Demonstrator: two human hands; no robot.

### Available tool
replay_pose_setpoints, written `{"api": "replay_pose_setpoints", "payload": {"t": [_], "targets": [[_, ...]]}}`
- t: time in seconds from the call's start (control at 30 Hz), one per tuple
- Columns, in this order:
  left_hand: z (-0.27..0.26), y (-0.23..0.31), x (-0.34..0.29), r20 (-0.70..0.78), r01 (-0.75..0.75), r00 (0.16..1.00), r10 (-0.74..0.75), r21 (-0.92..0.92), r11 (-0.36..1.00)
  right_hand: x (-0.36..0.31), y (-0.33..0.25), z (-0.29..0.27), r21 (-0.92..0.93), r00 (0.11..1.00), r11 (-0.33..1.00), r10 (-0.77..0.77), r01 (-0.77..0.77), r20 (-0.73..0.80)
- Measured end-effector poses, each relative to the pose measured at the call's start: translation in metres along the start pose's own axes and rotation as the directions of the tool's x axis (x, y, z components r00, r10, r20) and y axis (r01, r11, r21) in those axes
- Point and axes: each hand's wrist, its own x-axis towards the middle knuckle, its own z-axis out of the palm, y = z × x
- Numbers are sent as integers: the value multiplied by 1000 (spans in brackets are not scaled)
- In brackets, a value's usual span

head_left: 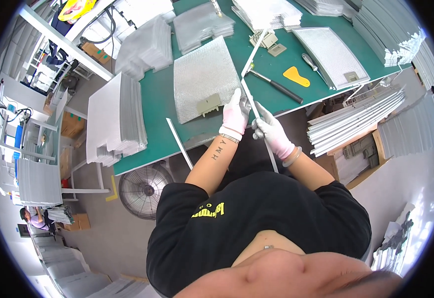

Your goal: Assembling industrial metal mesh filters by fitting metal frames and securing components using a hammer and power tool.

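My left hand (pixel 235 115), in a white and grey glove, is closed round a narrow white metal strip (pixel 250 97) near the bench's front edge. My right hand (pixel 273 133), gloved alike, grips the strip's near end. At its far end the strip meets a second white strip (pixel 256 48) that slants away over the bench. Left of my hands lies a silvery mesh panel (pixel 204 74) with a grey-beige plastic piece (pixel 209 105) at its near edge. A hammer (pixel 276 85) with a dark handle lies just right of the strips.
A yellow scraper (pixel 296 76), a screwdriver (pixel 312 63) and another framed mesh panel (pixel 332 55) lie on the green bench (pixel 157 102). Stacked panels (pixel 120 116) stand at left. White strips (pixel 351 121) are piled at right. A floor fan (pixel 146 190) stands below the bench.
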Motion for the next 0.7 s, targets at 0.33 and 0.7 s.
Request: {"api": "replay_pose_setpoints", "payload": {"t": [0.33,0.7], "targets": [[7,-8,5,5,-64,998,64,-10,998,-7,-1,-6,-13,1000,1000,1,-1,-1],[9,-7,2,24,-22,999,21,36,999,-3,-2,-14,68,999,998,4,-7,36]]}}
